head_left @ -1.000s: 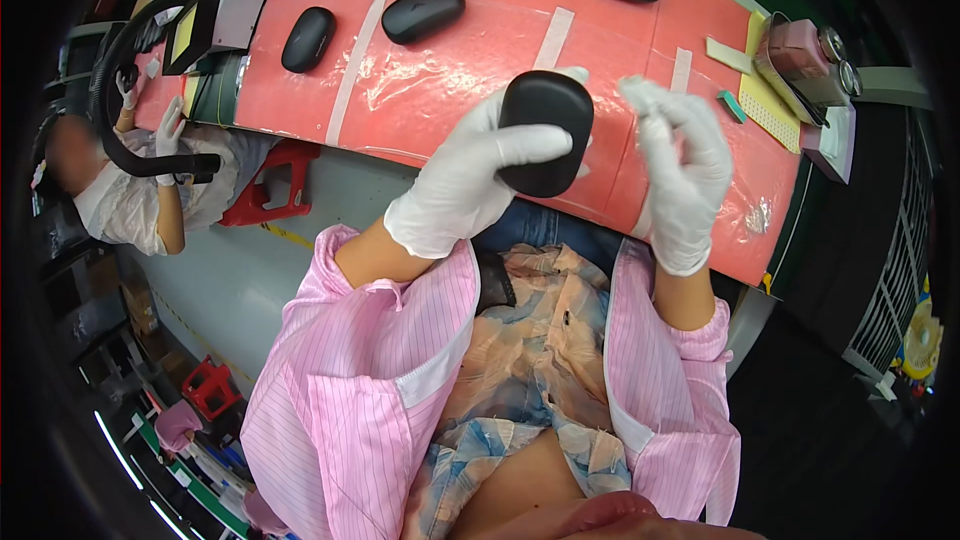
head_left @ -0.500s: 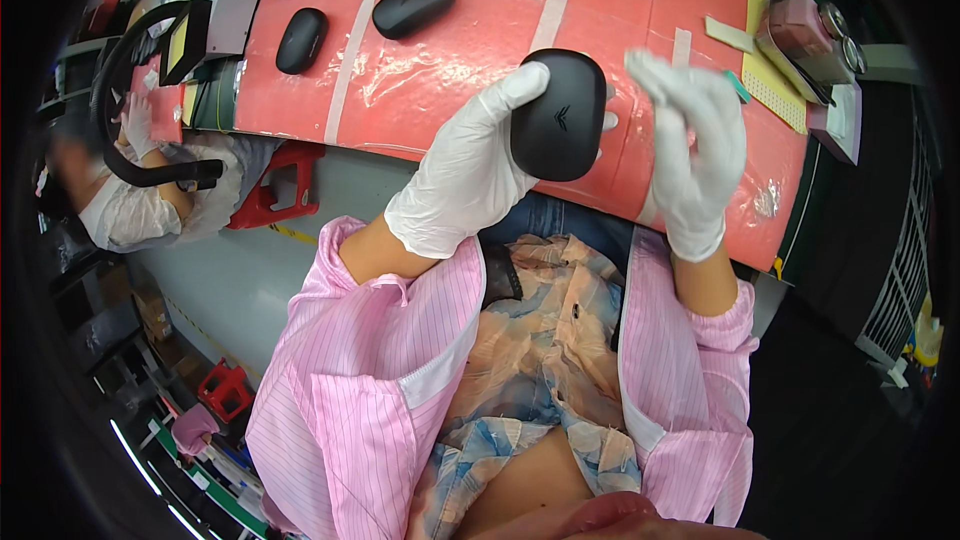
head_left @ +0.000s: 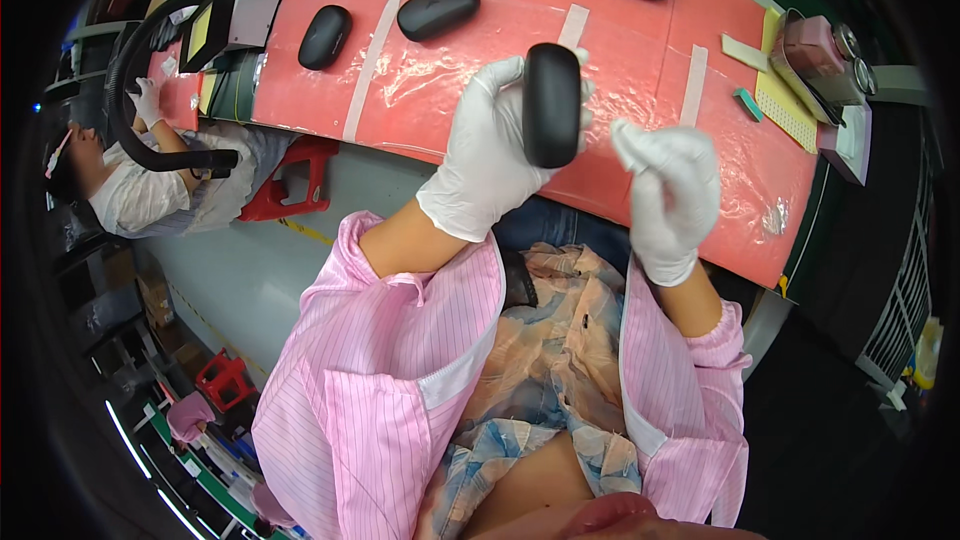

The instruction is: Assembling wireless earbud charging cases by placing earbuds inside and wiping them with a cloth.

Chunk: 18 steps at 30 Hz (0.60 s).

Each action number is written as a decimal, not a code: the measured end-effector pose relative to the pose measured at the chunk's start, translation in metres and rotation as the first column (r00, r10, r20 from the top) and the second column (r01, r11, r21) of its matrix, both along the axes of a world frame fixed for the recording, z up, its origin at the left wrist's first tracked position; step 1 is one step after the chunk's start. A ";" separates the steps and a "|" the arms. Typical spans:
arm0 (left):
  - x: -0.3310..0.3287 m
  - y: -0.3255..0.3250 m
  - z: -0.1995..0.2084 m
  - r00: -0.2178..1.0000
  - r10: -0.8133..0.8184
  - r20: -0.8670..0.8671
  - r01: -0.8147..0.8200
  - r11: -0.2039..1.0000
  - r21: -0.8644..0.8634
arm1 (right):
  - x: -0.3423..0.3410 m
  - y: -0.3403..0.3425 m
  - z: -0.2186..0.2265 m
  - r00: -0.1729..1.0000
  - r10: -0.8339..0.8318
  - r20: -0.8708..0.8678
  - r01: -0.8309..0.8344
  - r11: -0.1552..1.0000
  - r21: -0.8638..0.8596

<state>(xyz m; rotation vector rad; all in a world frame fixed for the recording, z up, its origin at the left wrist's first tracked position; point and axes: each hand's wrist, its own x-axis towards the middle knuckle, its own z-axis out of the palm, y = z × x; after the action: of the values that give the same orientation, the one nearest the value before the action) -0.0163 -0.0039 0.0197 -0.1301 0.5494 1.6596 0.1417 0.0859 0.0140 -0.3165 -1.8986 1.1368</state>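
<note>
A smooth black rounded case point(head_left: 552, 105) stands upright in my white-gloved left hand point(head_left: 482, 145). Its narrow side faces me, and gloved fingertips show past its right edge. Just right of the case, apart from it, my gloved right hand point(head_left: 672, 195) is raised with its fingers curled in toward the thumb. The fingertips are a little blurred, and whatever may be between them does not show. Beyond my hands, more black cases lie on the red table mat point(head_left: 480, 70), among them one case point(head_left: 438, 9) near the middle and another case point(head_left: 325, 37) to its left.
A black flexible hose point(head_left: 120, 90) and a white box point(head_left: 255, 0) are at the table's left. At the right sit a metal tray point(head_left: 800, 60) with jars, a yellow sheet point(head_left: 785, 110) and a teal piece point(head_left: 747, 104). Another person point(head_left: 150, 180) sits far left by a red stool point(head_left: 300, 180).
In my left hand the case has turned from its broad, marked face to its narrow side. My right hand has moved left and down, its fingers now curled.
</note>
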 end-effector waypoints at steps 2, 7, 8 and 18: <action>0.000 0.003 -0.005 0.917 -0.231 0.324 0.134 0.946 0.296 | -0.006 0.019 0.020 0.990 -0.085 0.110 0.075 0.993 0.086; 0.019 -0.003 -0.007 0.812 -0.206 0.547 -0.053 0.906 0.421 | -0.039 0.027 0.033 0.987 0.031 0.155 -0.054 0.987 0.148; 0.021 0.001 0.013 0.998 -0.044 0.050 0.048 0.995 -0.087 | -0.039 0.018 0.029 0.979 0.088 0.185 -0.127 0.969 0.212; 0.016 -0.003 -0.006 0.942 -0.179 -0.286 0.231 0.959 0.162 | -0.023 0.018 0.032 0.999 0.019 0.044 -0.026 0.989 0.149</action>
<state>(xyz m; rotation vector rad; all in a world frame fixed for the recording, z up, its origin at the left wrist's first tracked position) -0.0002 -0.0065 0.0134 0.2915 0.5805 1.5233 0.1190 0.1042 0.0464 -0.2382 -2.0165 1.0031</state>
